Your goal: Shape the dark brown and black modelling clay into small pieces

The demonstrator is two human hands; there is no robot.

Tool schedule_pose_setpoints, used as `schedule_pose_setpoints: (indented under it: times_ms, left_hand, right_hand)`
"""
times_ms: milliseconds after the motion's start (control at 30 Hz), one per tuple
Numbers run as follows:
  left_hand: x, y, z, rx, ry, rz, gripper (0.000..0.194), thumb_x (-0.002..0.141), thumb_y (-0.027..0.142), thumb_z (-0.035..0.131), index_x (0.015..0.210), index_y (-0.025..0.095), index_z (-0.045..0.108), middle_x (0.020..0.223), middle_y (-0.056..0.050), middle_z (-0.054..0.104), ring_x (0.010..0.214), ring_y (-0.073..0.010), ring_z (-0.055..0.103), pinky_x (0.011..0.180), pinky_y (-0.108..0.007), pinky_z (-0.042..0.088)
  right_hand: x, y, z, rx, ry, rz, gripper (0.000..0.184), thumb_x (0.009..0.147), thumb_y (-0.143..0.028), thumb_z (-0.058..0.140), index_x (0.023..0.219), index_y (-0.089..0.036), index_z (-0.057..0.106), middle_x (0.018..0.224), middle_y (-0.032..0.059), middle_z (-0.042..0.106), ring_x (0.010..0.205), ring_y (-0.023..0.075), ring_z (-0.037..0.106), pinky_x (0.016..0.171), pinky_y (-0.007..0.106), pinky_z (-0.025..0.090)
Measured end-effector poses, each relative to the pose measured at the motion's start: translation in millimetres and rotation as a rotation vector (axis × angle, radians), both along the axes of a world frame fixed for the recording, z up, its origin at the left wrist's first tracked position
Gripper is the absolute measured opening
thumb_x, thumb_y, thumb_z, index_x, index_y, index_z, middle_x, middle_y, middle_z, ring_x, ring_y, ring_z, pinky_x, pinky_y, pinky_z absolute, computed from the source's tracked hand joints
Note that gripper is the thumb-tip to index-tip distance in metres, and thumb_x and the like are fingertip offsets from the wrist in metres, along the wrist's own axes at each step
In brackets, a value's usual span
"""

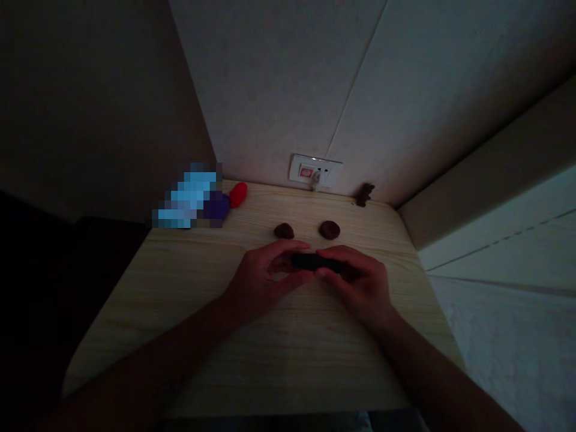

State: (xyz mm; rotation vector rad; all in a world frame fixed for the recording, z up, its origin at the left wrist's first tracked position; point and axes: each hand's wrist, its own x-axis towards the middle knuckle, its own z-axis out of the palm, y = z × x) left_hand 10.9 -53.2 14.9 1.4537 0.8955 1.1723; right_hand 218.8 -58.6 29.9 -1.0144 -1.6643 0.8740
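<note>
Between my two hands, just above or on the wooden tabletop (pixel 216 264), is a dark, short, bar-shaped piece (pixel 316 262); the dim light hides its kind. My left hand (pixel 270 273) curls around its left end, thumb below and fingers above. On the other end, my right hand (pixel 360 276) pinches it with the thumb at the near side. Just beyond my fingers sit a small brown lump (pixel 284 231) and, to its right, a brown round piece (pixel 330 230) with a hollowed top.
A small dark brown figure (pixel 365 195) stands at the back right near the wall. At the back left are a red lump (pixel 238 194), a purple lump (pixel 218 206) and a pixelated bright shape (pixel 189 198). A wall socket (pixel 315 171) holds a plug.
</note>
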Motion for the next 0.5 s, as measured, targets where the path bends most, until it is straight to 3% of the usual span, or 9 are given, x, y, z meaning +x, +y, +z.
schedule_pose_setpoints:
  times_ms: [133, 367, 500]
  left_hand:
    - [-2, -1, 1.5, 0.007, 0.048, 0.098, 0.031, 0.079, 0.034, 0.085, 0.105, 0.019, 0.078, 0.097, -0.005, 0.083, 0.086, -0.0218, 0.079, 0.081, -0.034, 0.067]
    - [-3, -3, 6.4, 0.128, 0.153, 0.241, 0.023, 0.080, 0.031, 0.085, 0.100, 0.020, 0.083, 0.094, -0.005, 0.083, 0.084, -0.0209, 0.077, 0.079, -0.032, 0.065]
    - [3, -3, 0.4, 0.109, 0.065, 0.193, 0.037, 0.081, 0.032, 0.083, 0.117, 0.021, 0.078, 0.104, -0.007, 0.080, 0.093, -0.0212, 0.075, 0.086, -0.036, 0.063]
  right_hand:
    - [0, 0, 0.7, -0.008, 0.008, -0.038, 0.020, 0.082, -0.024, 0.083, 0.101, -0.024, 0.080, 0.092, 0.0048, 0.080, 0.081, 0.0186, 0.074, 0.068, 0.030, 0.062]
    - [-3, -2, -11.9, -0.138, 0.052, 0.009, 0.028, 0.081, -0.034, 0.085, 0.104, -0.022, 0.075, 0.096, 0.0065, 0.081, 0.083, 0.0199, 0.077, 0.076, 0.033, 0.064]
    - [-10, -7, -13.4, -0.242, 0.084, 0.063, 0.031, 0.083, -0.040, 0.083, 0.103, -0.021, 0.069, 0.092, 0.0068, 0.079, 0.082, 0.0192, 0.075, 0.076, 0.032, 0.063]
